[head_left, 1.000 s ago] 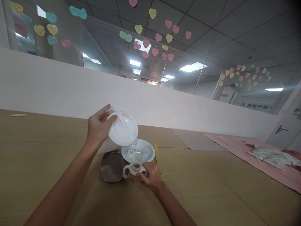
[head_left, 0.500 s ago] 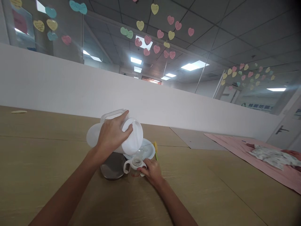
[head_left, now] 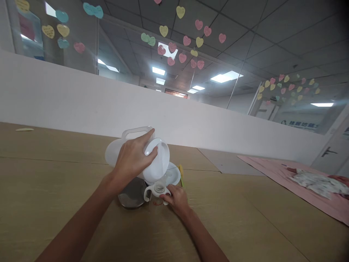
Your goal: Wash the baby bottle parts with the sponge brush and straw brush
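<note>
Grip of L hand (head_left: 133,154) is on tipped pitcher (head_left: 112,152), R hand (head_left: 177,198) holds uncapped bottle (head_left: 158,195) short of bench (head_left: 251,222) far edge; prob. mid-pour, fill lvl unclear.

Tipped white pitcher (head_left: 115,151) nearly onto its side with left hand (head_left: 133,156). Brought lid (head_left: 161,163) rightward, closer to bottle (head_left: 158,192). Hiding more of plate (head_left: 175,175).
</note>
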{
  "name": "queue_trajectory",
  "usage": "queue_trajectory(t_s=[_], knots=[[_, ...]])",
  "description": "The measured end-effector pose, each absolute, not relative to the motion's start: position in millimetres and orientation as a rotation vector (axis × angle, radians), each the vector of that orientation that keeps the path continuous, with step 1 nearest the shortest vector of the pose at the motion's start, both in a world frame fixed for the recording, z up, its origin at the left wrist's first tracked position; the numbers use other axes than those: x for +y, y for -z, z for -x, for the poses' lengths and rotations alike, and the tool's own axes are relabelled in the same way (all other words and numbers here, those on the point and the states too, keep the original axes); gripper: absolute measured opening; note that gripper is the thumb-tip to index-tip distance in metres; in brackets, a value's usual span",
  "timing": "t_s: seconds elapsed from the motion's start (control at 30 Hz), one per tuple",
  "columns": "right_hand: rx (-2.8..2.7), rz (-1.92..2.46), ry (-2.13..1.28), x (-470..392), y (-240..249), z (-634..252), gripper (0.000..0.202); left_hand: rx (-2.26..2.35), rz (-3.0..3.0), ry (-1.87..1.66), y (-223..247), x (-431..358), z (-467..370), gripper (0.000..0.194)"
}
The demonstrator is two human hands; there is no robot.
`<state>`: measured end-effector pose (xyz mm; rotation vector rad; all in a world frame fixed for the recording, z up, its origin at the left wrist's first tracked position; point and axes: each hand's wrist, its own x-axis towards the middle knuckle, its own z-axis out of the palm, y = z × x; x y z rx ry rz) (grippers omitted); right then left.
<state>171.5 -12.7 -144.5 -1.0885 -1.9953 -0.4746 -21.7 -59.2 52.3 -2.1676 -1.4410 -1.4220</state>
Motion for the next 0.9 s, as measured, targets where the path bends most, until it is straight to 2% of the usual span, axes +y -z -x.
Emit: queue_trajectory(t_s=[0.2,0.33,0.43,0.6,0.77,0.9], knots=[[-2.006,1.07,0.469,-14,144,-172,0.056,-1.536,1.932,1.848,-58,-44,50,0.046],[-2.018,1.061,0.441,-16,143,-172,0.055,-1.673,1.661,2.073,-52,-18,95,0.049],[-2.024,1.066,0.441,-17,143,-172,0.054,-1.76,1.517,2.091,-41,1,132,0.058],[-2.021,1.043,0.467,-19,141,-171,0.051,-2.049,1.375,2.059,-25,15,173,0.087],[-2.025,1.017,0.513,-19,139,-169,0.049,-2.17,1.343,2.094,-19,18,186,0.091],[-2.054,1.029,0.501,-19,138,-170,0.047,-2.211,1.453,1.964,-21,16,182,0.089]])
